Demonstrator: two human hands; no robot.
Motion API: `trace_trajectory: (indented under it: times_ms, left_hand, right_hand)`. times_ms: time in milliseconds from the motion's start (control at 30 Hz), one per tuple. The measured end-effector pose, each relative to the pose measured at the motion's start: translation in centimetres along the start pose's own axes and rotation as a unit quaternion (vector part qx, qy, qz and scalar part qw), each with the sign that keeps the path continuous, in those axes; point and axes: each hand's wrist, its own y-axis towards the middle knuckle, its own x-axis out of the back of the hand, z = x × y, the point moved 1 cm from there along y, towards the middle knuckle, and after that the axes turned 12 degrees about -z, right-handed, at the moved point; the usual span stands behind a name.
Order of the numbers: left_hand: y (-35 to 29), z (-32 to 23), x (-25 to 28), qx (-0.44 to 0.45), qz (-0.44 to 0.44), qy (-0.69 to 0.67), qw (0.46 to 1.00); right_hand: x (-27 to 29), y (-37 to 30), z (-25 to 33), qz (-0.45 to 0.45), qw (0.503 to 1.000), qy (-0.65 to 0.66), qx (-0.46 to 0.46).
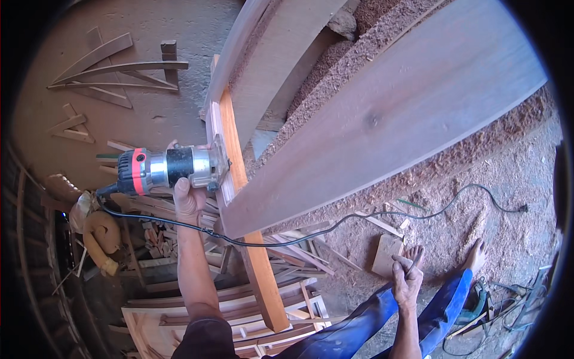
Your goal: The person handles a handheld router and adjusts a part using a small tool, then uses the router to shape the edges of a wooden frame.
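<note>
My left hand (189, 200) is wrapped round the body of a trim router (173, 169), silver and black with a red band. The router lies sideways, its base against the end of a pale wooden frame beside an orange-brown wood bar (233, 143). A wide curved plank (382, 119) runs from there to the upper right. My right hand (408, 284) hangs low above my blue-clad legs, its fingers closed; a small dark shape shows at them, too small to name. Black cable (335, 225) trails from the router across to a plug (524, 208) lying on the shavings.
Sawdust and shavings (466, 197) cover the ground at right. Wood offcuts (119, 75) lie at upper left, with more scraps below the router. A yellowish hose (98, 242) is coiled at left. A slatted wooden frame (233, 311) and a green power tool (475, 302) lie near the bottom.
</note>
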Motion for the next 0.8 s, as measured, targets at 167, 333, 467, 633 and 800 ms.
trace_trajectory:
  times_ms: [167,333,467,633,800]
  left_hand:
    - [-0.3,0.0,-0.4,-0.014,0.001,0.000,1.000]
    - [-0.5,0.0,-0.3,-0.033,0.020,0.005,0.999]
    - [-0.4,-0.1,-0.5,-0.032,0.018,0.001,0.999]
    - [-0.5,0.3,0.0,-0.040,0.023,-0.005,0.999]
    - [-0.5,0.6,0.0,-0.036,0.022,-0.014,0.999]
  right_hand:
    - [0.3,-0.7,-1.0,-0.002,0.999,0.017,-0.047]
    - [0.5,-0.6,-2.7,-0.018,0.998,-0.019,0.063]
    - [0.7,-0.4,-5.3,-0.026,0.987,-0.024,0.154]
    - [1.2,-1.0,-3.9,-0.013,0.999,-0.017,0.031]
    - [0.7,-0.6,-3.2,-0.009,1.000,0.020,0.013]
